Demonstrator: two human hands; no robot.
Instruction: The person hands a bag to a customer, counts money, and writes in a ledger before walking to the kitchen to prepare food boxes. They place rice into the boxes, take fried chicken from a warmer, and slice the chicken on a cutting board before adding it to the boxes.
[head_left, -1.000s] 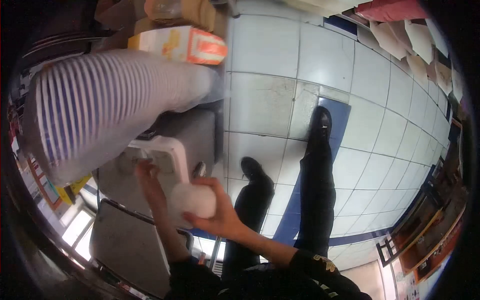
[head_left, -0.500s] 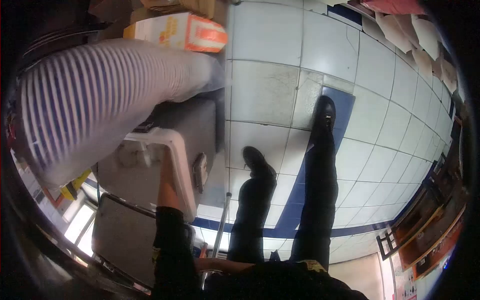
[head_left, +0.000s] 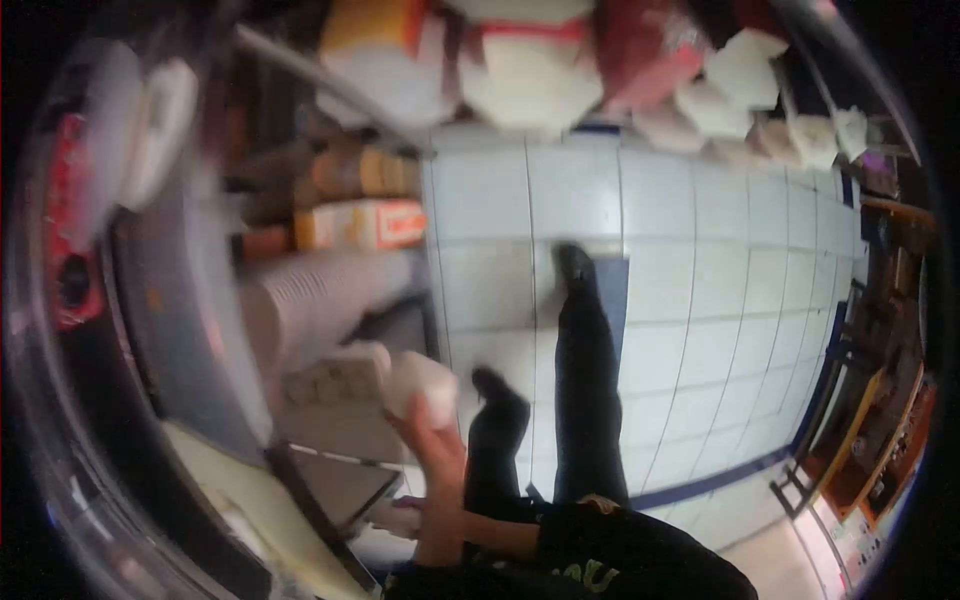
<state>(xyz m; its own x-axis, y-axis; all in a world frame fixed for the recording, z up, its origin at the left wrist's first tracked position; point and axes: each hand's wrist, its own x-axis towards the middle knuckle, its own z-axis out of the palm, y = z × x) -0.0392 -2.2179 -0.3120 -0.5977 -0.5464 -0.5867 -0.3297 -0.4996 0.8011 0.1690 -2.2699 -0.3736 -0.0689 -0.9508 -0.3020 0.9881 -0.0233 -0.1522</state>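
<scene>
My left hand (head_left: 432,432) is raised, its fingers closed around a white rounded lump (head_left: 418,384) whose kind the blur hides. Behind it is a pale-rimmed opening (head_left: 330,388) with rounded shapes inside, too smeared to name. Low beside the left forearm, my right hand (head_left: 398,516) reaches across from the body. Motion blur hides its fingers and anything in them.
A striped plastic-wrapped bundle (head_left: 310,290) stands at the left, near an orange-and-white box (head_left: 375,225). A grey counter (head_left: 185,290) runs along the left edge. White bags (head_left: 530,80) line the top, and brown shelves (head_left: 865,450) stand at the right. White tiles (head_left: 660,270) cover the floor.
My left hand has come out of the pale-rimmed opening and now holds a white lump. The view has swung, bringing the counter and more bags into sight.
</scene>
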